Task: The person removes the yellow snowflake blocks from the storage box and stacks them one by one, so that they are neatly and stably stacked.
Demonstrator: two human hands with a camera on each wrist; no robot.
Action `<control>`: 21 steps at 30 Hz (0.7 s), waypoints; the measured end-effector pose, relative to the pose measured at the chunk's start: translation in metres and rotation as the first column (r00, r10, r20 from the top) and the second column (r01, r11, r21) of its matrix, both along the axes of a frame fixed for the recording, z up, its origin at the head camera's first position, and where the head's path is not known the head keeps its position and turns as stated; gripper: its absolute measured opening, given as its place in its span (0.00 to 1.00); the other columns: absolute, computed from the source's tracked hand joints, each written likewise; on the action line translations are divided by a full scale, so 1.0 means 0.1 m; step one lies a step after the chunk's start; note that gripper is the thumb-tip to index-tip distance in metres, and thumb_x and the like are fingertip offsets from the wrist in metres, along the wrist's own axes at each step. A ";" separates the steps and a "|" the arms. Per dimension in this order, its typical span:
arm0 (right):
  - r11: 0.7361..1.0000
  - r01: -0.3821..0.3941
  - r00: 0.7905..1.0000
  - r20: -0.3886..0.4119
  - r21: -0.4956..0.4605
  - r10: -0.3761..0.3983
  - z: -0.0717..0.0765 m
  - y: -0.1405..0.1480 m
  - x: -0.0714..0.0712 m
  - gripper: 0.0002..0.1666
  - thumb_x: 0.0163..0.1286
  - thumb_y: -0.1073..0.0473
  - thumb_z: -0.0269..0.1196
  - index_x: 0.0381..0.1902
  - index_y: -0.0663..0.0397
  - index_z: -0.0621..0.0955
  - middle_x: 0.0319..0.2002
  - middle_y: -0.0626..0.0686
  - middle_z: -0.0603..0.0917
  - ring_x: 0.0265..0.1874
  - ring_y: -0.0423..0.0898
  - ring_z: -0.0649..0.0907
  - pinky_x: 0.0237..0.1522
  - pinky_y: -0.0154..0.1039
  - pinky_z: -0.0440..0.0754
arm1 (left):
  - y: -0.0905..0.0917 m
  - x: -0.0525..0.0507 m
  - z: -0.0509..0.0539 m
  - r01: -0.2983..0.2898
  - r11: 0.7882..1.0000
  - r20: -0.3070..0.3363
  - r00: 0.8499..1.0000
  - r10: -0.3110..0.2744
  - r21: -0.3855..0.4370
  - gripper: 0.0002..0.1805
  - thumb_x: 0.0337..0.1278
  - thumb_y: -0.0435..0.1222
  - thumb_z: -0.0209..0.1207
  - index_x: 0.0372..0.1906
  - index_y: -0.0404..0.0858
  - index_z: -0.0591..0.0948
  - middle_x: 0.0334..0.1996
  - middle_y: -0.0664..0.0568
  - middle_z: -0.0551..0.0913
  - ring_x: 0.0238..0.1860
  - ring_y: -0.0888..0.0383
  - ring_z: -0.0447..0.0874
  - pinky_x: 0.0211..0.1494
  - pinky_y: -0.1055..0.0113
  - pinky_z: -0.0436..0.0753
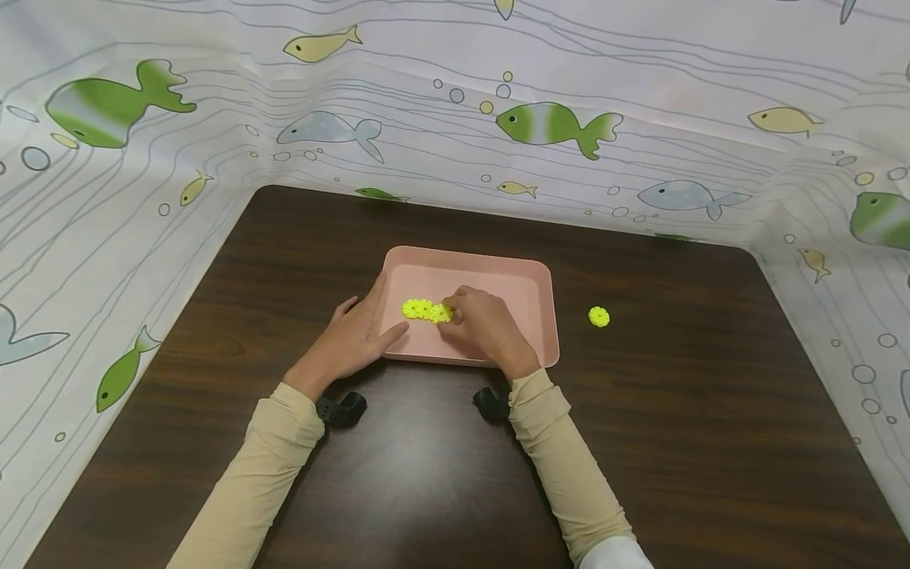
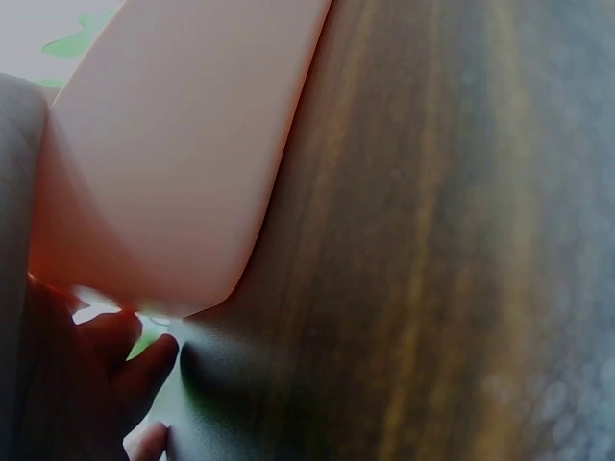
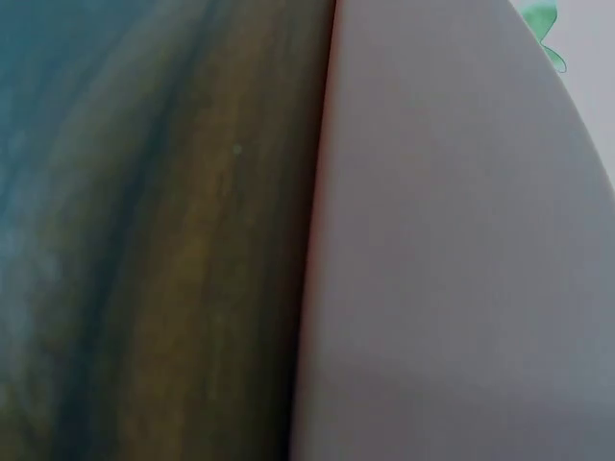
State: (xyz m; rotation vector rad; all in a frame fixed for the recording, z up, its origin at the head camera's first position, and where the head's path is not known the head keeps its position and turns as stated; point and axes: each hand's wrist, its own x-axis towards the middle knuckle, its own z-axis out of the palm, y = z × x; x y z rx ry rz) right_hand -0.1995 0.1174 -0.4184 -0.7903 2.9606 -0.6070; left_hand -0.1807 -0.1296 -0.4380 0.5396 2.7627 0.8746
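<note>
A pink tray [image 1: 490,273] lies on the dark table, holding a row of yellow flower-shaped pieces [image 1: 419,309] in its left half. My left hand [image 1: 348,338] rests on the tray's left edge, fingers extended and thumb over the near left corner. Inside the tray, my right hand [image 1: 486,322] pinches the yellow piece [image 1: 441,313] at the row's right end. The left wrist view has the tray's outer wall [image 2: 183,154] with the left hand [image 2: 86,384] at its corner. Only the tray's wall [image 3: 452,230] and the table show in the right wrist view; the right hand is out of it.
One more yellow flower piece [image 1: 599,317] lies on the wooden table [image 1: 675,379], right of the tray. A white cloth [image 1: 441,158] printed with fish stands around the table's back and sides. Black straps [image 1: 343,410] are at both wrists.
</note>
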 end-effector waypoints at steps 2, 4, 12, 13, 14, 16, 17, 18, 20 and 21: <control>1.000 0.002 1.000 -0.014 0.007 -0.002 -0.01 0.02 0.00 0.17 0.64 0.59 0.72 0.51 0.57 0.89 0.41 0.51 0.87 0.35 0.45 0.83 0.43 0.43 0.84 | 0.00 0.00 0.00 0.002 1.000 -0.002 1.000 -0.002 0.001 0.52 0.74 0.58 0.49 0.84 0.37 0.34 0.84 0.46 0.41 0.79 0.46 0.60 0.79 0.39 0.44; 1.000 0.007 1.000 -0.021 0.005 -0.007 -0.01 0.04 0.01 0.17 0.64 0.58 0.72 0.51 0.57 0.89 0.41 0.50 0.87 0.36 0.45 0.83 0.43 0.43 0.83 | 0.00 0.00 -0.01 0.005 1.000 -0.005 1.000 -0.005 0.000 0.52 0.74 0.58 0.49 0.83 0.37 0.34 0.84 0.46 0.41 0.79 0.46 0.60 0.79 0.40 0.44; 0.996 0.070 0.998 0.010 -0.051 -0.070 0.06 0.27 0.07 0.22 0.65 0.52 0.72 0.55 0.56 0.89 0.45 0.51 0.87 0.39 0.46 0.83 0.45 0.43 0.83 | 0.01 0.02 -0.01 0.004 1.000 -0.009 1.000 -0.004 0.002 0.53 0.74 0.57 0.50 0.83 0.37 0.34 0.84 0.45 0.43 0.78 0.45 0.62 0.79 0.40 0.45; 0.995 0.078 0.997 0.003 -0.061 -0.077 0.07 0.32 0.08 0.23 0.65 0.51 0.73 0.54 0.56 0.89 0.45 0.51 0.87 0.38 0.46 0.83 0.44 0.42 0.83 | 0.01 0.02 -0.01 0.005 1.000 -0.008 1.000 -0.005 0.003 0.53 0.74 0.56 0.50 0.83 0.37 0.34 0.84 0.46 0.43 0.78 0.45 0.62 0.79 0.40 0.45; 0.993 0.087 0.996 -0.004 -0.077 -0.087 0.09 0.38 0.09 0.23 0.65 0.51 0.73 0.54 0.56 0.89 0.45 0.51 0.88 0.37 0.46 0.83 0.41 0.42 0.83 | 0.01 0.02 -0.01 0.006 1.000 -0.006 1.000 -0.006 0.006 0.53 0.74 0.57 0.50 0.83 0.37 0.34 0.84 0.46 0.43 0.78 0.45 0.61 0.79 0.40 0.44; 0.989 0.097 0.994 -0.030 -0.109 -0.101 0.12 0.52 0.10 0.22 0.65 0.52 0.74 0.53 0.57 0.89 0.43 0.52 0.88 0.33 0.47 0.82 0.37 0.41 0.82 | 0.01 0.01 -0.01 0.006 1.000 -0.005 1.000 -0.006 0.014 0.52 0.73 0.56 0.50 0.83 0.37 0.34 0.84 0.46 0.43 0.78 0.46 0.61 0.79 0.40 0.44; 0.986 0.103 0.993 -0.050 -0.128 -0.110 0.13 0.61 0.11 0.22 0.64 0.52 0.75 0.52 0.58 0.89 0.41 0.53 0.88 0.31 0.47 0.81 0.34 0.41 0.81 | 0.01 0.01 -0.01 0.006 1.000 -0.005 1.000 -0.006 0.018 0.52 0.73 0.56 0.50 0.83 0.37 0.34 0.84 0.46 0.43 0.78 0.46 0.61 0.79 0.39 0.44; 0.983 0.109 0.990 -0.073 -0.149 -0.121 0.14 0.70 0.10 0.22 0.63 0.53 0.76 0.51 0.60 0.89 0.39 0.53 0.87 0.29 0.47 0.81 0.32 0.41 0.79 | 0.01 0.01 -0.01 0.005 1.000 -0.007 1.000 -0.005 0.018 0.53 0.73 0.56 0.50 0.83 0.37 0.33 0.84 0.46 0.42 0.78 0.46 0.61 0.79 0.39 0.44; 0.971 0.135 0.982 -0.103 -0.196 -0.157 0.18 0.91 0.10 0.21 0.62 0.56 0.77 0.50 0.62 0.89 0.35 0.55 0.86 0.27 0.48 0.79 0.29 0.42 0.76 | 0.01 0.00 0.00 0.000 1.000 -0.009 1.000 0.000 0.021 0.53 0.73 0.56 0.50 0.83 0.38 0.33 0.84 0.46 0.43 0.78 0.45 0.61 0.79 0.39 0.44; 0.966 0.152 0.976 -0.121 -0.210 -0.180 0.19 1.02 0.09 0.21 0.62 0.57 0.77 0.49 0.64 0.89 0.34 0.55 0.85 0.27 0.48 0.79 0.29 0.42 0.75 | 0.01 0.00 0.00 -0.001 1.000 -0.011 1.000 0.001 0.023 0.53 0.73 0.56 0.50 0.83 0.38 0.33 0.84 0.46 0.44 0.78 0.45 0.62 0.79 0.39 0.44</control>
